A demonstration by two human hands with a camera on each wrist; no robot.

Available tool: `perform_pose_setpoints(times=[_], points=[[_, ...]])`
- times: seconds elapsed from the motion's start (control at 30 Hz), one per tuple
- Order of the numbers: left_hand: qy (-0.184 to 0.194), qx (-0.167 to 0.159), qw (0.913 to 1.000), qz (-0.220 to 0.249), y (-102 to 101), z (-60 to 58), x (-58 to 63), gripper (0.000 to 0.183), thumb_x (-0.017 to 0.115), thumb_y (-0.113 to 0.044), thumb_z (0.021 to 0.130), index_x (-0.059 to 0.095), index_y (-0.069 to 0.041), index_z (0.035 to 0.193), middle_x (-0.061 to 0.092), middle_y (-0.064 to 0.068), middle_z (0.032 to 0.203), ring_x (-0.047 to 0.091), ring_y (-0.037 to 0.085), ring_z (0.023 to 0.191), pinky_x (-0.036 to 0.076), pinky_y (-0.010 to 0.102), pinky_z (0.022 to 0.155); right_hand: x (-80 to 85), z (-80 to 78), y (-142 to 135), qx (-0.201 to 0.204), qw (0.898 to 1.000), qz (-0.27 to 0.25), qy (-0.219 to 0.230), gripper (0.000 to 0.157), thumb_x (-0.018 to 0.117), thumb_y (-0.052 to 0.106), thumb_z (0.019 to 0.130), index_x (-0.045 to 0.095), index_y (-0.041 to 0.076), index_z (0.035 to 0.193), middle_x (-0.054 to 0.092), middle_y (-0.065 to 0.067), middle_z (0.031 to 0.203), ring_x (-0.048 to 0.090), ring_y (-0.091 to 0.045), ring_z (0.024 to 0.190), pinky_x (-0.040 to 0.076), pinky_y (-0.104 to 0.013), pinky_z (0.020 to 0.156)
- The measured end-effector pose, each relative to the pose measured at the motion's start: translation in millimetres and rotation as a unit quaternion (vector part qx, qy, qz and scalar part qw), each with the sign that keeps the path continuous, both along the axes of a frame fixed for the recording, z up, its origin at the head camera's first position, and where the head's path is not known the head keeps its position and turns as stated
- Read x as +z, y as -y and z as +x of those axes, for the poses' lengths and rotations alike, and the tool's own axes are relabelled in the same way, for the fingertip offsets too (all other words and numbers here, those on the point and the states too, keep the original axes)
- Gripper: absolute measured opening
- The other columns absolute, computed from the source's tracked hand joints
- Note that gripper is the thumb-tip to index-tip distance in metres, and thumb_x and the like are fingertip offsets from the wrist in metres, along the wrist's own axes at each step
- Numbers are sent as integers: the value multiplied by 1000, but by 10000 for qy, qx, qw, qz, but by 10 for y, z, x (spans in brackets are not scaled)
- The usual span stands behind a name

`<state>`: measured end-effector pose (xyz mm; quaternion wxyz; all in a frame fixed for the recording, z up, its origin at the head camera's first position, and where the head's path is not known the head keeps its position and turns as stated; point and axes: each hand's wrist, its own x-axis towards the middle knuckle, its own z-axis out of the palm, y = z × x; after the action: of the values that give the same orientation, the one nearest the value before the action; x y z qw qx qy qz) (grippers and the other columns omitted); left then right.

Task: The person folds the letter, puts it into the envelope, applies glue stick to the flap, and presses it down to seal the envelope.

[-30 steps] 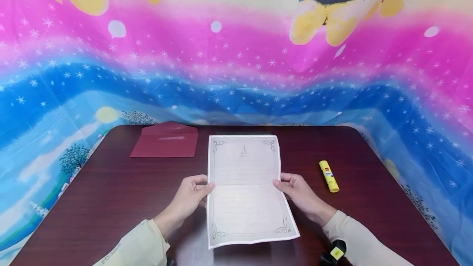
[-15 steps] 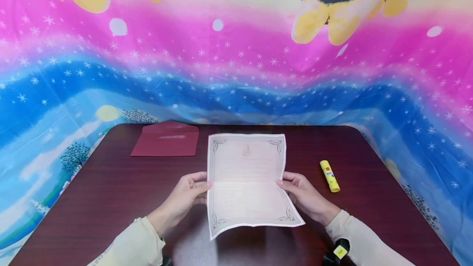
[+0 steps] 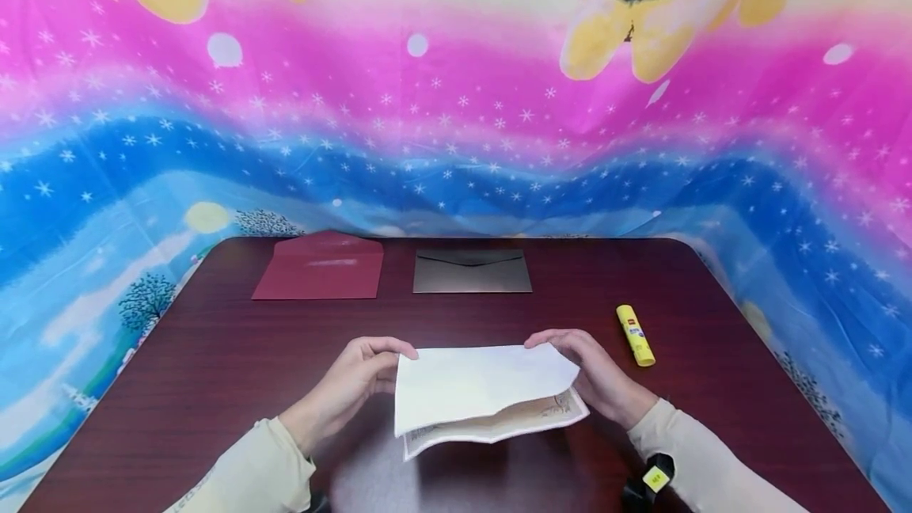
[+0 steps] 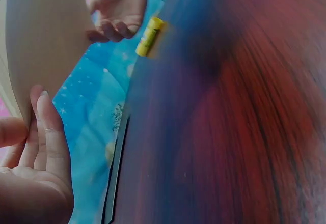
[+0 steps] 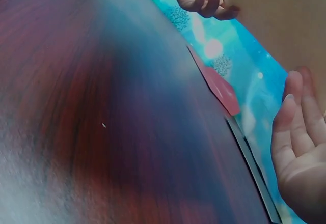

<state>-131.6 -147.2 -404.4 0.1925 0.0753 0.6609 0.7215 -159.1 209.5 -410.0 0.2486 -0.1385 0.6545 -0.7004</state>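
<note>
- Holding the paper (image 3: 477, 386) up over the desk (image 3: 235, 370) are both hands, one at each side, near the person's edge.
- The paper is bent double: its upper half folds down toward the person, plain white side out, while the lower half juts from underneath, a gap between the two and printed corner scrolls showing inside.
- The left hand (image 3: 356, 378) pinches the paper's left edge beside the fold; in the left wrist view, thumb and fingers lie on opposite sides of it.
- The right hand (image 3: 598, 374) grips the paper at the right end of the fold; its thumb is hard to make out in the right wrist view.
- Beyond the paper, the grey envelope (image 3: 473, 278) lies flat near the desk's far edge.
- Just left of that lies the red envelope (image 3: 321, 277), flap spread toward the far edge.
- The yellow glue stick (image 3: 636, 336) lies on its side, right of the right hand, well apart from both envelopes.
- A pink and blue cloth (image 3: 456, 125) with snowflakes hangs behind the desk.
</note>
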Motion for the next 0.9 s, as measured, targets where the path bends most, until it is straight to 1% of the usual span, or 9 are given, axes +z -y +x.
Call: perform_pose_setpoints(times=[0.1,0.2,0.3,0.37,0.47,0.57,0.63,0.73,0.9], points=[[2,20,9998,-210,1,13,5,27,50,-3,96,67,10,113,71,-3,89,68,10,78,60,29,73,4,-19,-8,-16,9997,162,-155,37,37,24,109,73,15,112,72,7,110,68,-8,97,58,-27,85],[44,11,9994,-350,10,23,-14,31,49,-3,95,65,13,117,69,-2,82,66,10,71,59,25,70,-1,-29,-2,-210,9956,799,-449,28,53,25,105,70,6,118,74,7,102,69,-9,91,59,-28,80],[45,-56,9991,-423,21,31,-66,31,53,-10,98,65,12,117,69,-3,88,65,9,71,59,24,68,-7,-23,10,-234,9892,1270,-692,42,62,23,101,57,-4,134,76,1,103,72,-13,89,60,-30,80],[45,-87,9990,-443,17,34,-102,29,56,-13,99,65,10,113,68,-3,90,66,8,71,59,24,68,-5,-20,24,-195,9875,1387,-728,47,64,23,100,52,-4,138,77,-6,105,74,-16,88,60,-31,80],[65,-52,9986,-518,-2,34,-120,22,57,-15,100,62,4,108,63,-1,92,66,10,70,59,25,67,25,-9,50,-215,9851,1502,-809,45,65,21,100,54,-3,136,77,-13,108,75,-17,88,60,-31,80],[50,-47,9978,-665,-35,23,-94,25,57,-18,100,55,3,113,68,5,97,70,13,73,58,27,65,73,-4,94,-184,9811,1619,-1046,35,65,18,100,60,-4,126,77,-17,107,74,-15,85,61,-30,76],[-55,-233,9961,-853,-61,8,-67,34,55,-23,102,52,5,121,73,13,103,72,14,76,58,27,65,111,-6,141,-60,9796,1603,-1213,32,64,15,100,61,-5,124,75,-21,107,74,-15,84,61,-30,75],[-213,-818,9898,-1151,-140,-21,-33,43,53,-29,105,53,7,129,75,20,108,73,14,81,58,27,66,168,-12,241,214,9764,1590,-1445,27,62,11,100,63,-6,122,74,-24,108,74,-15,84,62,-31,74],[-451,-1739,9714,-1552,-343,-40,-15,34,59,-22,102,64,4,123,76,18,95,72,13,73,61,30,66,273,-24,445,504,9638,1880,-1820,23,63,7,99,67,-2,120,75,-21,108,73,-14,85,62,-29,72]])
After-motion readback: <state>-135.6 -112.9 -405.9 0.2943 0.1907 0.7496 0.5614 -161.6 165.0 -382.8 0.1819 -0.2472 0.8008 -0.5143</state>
